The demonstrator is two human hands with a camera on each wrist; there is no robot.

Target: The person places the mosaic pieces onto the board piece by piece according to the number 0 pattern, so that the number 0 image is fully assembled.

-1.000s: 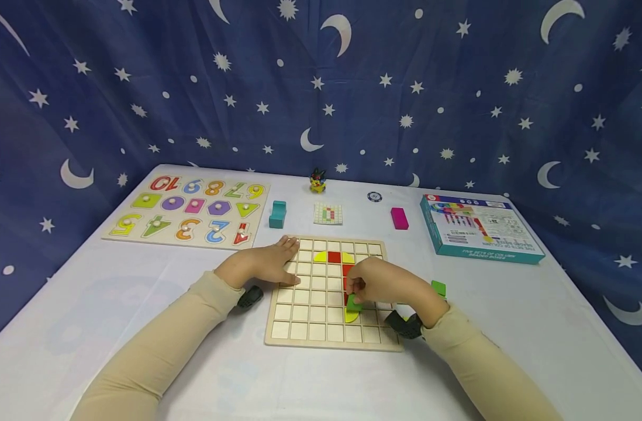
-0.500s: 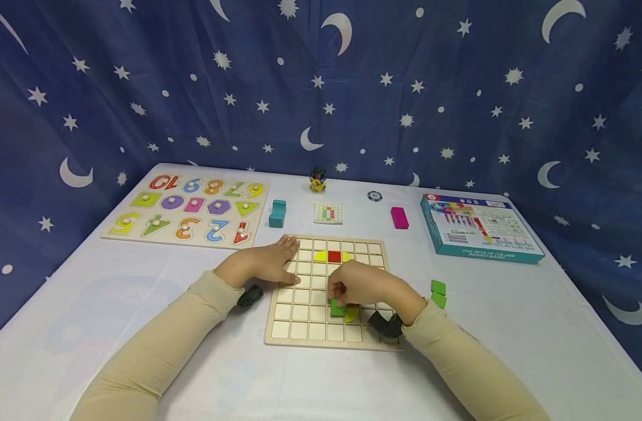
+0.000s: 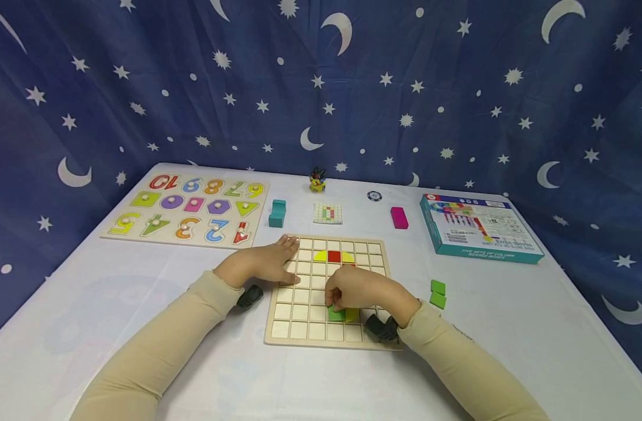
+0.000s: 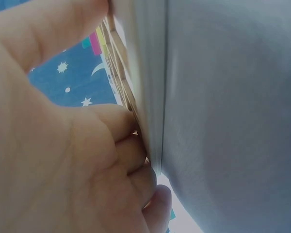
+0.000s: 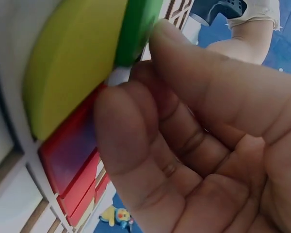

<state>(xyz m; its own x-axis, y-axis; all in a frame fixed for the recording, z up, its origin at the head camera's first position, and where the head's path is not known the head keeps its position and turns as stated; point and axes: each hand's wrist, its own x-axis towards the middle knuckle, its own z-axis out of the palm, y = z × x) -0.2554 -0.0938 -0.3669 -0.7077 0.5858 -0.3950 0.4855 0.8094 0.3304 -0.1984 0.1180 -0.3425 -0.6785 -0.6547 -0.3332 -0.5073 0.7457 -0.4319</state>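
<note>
A wooden grid board (image 3: 300, 311) lies on the table. My left hand (image 3: 265, 263) rests at its left edge with fingers spread, and in the left wrist view the fingers (image 4: 131, 153) touch its rim. Over the lower middle my right hand (image 3: 360, 288) has curled fingers at a green square tile (image 3: 335, 314). In the right wrist view the thumb touches that green tile (image 5: 138, 31), beside a yellow curved tile (image 5: 72, 68). Red tiles (image 5: 75, 150) line up beyond. At the board's top, a red square (image 3: 334, 256) sits between two yellow quarter-round tiles (image 3: 319, 256).
Two green tiles (image 3: 438, 293) lie right of the board. Behind it are a teal block (image 3: 277, 214), a pattern card (image 3: 328, 213), a toy figure (image 3: 317, 180), a round chip (image 3: 374, 196) and a magenta block (image 3: 399, 218). A number puzzle (image 3: 189, 207) and a box (image 3: 481, 228) flank them.
My right hand has carried the green tile leftward from above the red column and lowered it into the row beside the yellow tile. The left hand stays in place.
</note>
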